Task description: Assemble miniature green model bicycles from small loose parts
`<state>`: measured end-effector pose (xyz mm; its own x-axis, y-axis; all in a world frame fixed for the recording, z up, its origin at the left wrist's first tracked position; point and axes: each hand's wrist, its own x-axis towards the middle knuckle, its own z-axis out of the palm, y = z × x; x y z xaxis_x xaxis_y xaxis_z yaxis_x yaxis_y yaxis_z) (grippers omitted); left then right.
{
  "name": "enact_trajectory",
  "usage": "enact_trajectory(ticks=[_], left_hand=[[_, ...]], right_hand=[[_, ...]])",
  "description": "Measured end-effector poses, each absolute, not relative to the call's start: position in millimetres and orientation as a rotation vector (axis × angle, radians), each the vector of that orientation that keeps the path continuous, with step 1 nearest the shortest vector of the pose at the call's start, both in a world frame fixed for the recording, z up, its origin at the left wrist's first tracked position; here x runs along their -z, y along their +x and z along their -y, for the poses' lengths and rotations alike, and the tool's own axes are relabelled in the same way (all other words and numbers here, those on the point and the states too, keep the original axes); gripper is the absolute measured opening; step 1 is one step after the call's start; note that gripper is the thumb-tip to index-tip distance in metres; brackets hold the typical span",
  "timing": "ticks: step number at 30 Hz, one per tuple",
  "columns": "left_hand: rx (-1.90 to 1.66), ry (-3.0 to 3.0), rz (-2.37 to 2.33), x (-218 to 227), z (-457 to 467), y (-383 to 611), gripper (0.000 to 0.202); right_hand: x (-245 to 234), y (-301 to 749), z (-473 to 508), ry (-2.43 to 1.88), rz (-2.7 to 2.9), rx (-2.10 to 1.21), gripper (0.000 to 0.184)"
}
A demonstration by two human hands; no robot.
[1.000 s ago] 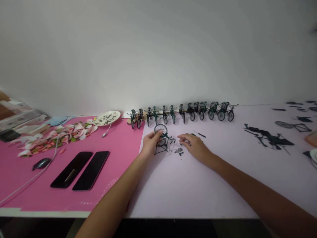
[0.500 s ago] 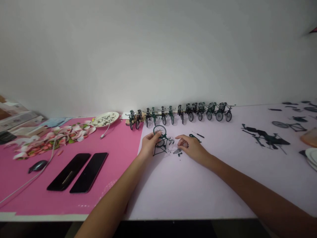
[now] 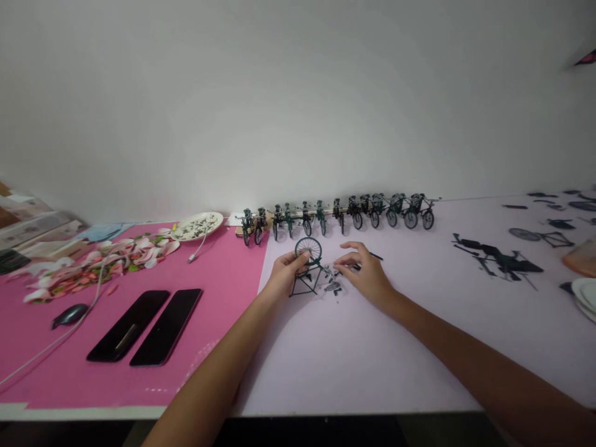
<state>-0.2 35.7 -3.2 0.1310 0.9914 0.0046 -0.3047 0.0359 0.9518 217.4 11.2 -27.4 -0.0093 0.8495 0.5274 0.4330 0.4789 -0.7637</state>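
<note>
gripping a half-built model bicycle [image 3: 306,270] at frame centre, left hand [image 3: 283,277] closed on it. right hand [image 3: 365,273] pinches a small part, loose bits [image 3: 333,288] just below.

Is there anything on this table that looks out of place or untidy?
Mostly tidy. Pink and white petal-like scraps lie scattered on the pink mat, with a white cable trailing across them.

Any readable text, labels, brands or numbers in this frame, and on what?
None can be read.
The two phones lie with dark, blank screens.
The boxes at far left are too blurred to tell any print.
The model bicycle in the left hand shows no lettering.
</note>
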Motion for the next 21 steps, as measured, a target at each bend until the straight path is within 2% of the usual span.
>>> enact_trajectory(ticks=[2, 9, 15, 21], left_hand=[[-1.195, 1.021, -0.867, 1.4, -32.8, 0.5, 0.050], [-1.105, 0.991, -0.803, 2.9, -29.7, 0.9, 0.052], [-1.044, 1.032, -0.772, 3.1, -28.3, 2.3, 0.050], [-0.955, 1.015, -0.864, 0.9, -27.6, 3.8, 0.037]], right_hand=[[25.6, 215.6, -9.6, -1.112, 1.611, -0.455, 0.037], [21.0, 215.3, -7.3, -1.105, 1.666, -0.266, 0.014], [19.1, 216.0, -8.5, -1.034, 1.750, -0.162, 0.017], [23.0, 217.1, -12.2, -0.988, 1.745, -0.135, 0.013]])
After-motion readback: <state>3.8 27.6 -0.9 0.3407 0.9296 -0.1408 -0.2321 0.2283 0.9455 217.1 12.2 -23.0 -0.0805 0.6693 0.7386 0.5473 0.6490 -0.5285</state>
